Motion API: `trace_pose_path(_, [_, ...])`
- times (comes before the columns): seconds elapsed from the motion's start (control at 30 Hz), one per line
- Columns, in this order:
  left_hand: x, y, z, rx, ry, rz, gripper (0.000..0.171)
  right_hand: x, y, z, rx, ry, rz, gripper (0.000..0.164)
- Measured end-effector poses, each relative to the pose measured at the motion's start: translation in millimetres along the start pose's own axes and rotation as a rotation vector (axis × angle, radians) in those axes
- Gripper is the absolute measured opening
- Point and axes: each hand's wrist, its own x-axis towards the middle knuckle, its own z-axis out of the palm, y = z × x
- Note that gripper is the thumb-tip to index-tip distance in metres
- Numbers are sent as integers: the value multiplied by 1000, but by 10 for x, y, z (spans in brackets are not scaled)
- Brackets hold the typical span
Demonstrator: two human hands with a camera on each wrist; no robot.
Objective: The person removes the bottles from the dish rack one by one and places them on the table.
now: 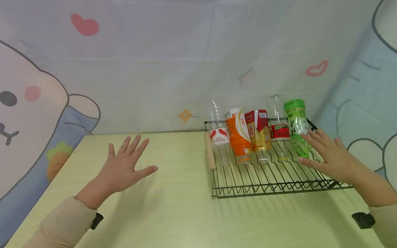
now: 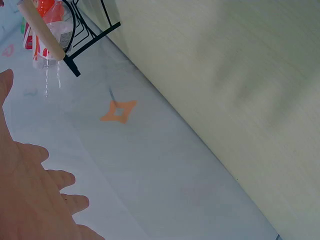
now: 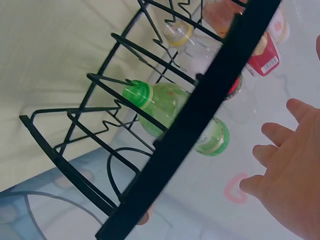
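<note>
Found the rack [image 1: 266, 189] partly hidden behind the right hand [image 1: 336, 156] in the head view; could not read the fine print on the orange bottle [image 1: 238, 134]; could not see the green bottle's middle behind the rack's thick bar [image 3: 192, 112] from the right wrist; saw the left hand [image 2: 30, 192] cropped by its wrist view's edge

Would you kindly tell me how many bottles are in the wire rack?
5, left to right across the rack in the head view: white-labelled bottle, orange bottle, red-and-gold bottle, red-labelled bottle, green bottle.
</note>
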Motion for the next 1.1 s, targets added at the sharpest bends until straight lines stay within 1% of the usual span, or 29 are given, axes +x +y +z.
trace_pose_path(0.17, [26, 25, 26, -12, 7, 11, 87, 29, -15, -41, 7, -3, 8, 82])
trace_pose_path(0.3, [66, 85, 31, -43, 12, 24, 88, 118, -41, -170, 30, -20, 39, 82])
trace_pose_path(0.37, [91, 135, 17, -65, 18, 33, 88, 186, -48, -262, 37, -28, 52, 83])
trace_pose_path(0.47, [131, 229, -4, -104, 48, 57, 87, 299, -59, -411, 50, -29, 73, 86])
trace_pose_path(0.57, [165, 340, -4, -161, 85, 87, 86, 414, -66, -543, 85, -26, 96, 88])
trace_pose_path(0.67, [185, 464, 26, -231, 121, 119, 86, 535, -63, -633, 113, 0, 113, 88])
trace_pose_path(0.83, [201, 683, 104, -367, 182, 185, 82, 757, -32, -698, 150, 32, 161, 88])
trace_pose_path(0.97, [207, 841, 226, -451, 231, 253, 79, 896, 39, -672, 169, 45, 210, 87])
trace_pose_path(1.03, [211, 914, 311, -482, 239, 278, 79, 952, 99, -637, 182, 50, 226, 87])
trace_pose_path(1.1, [219, 980, 402, -520, 231, 293, 79, 1002, 166, -591, 194, 50, 241, 86])
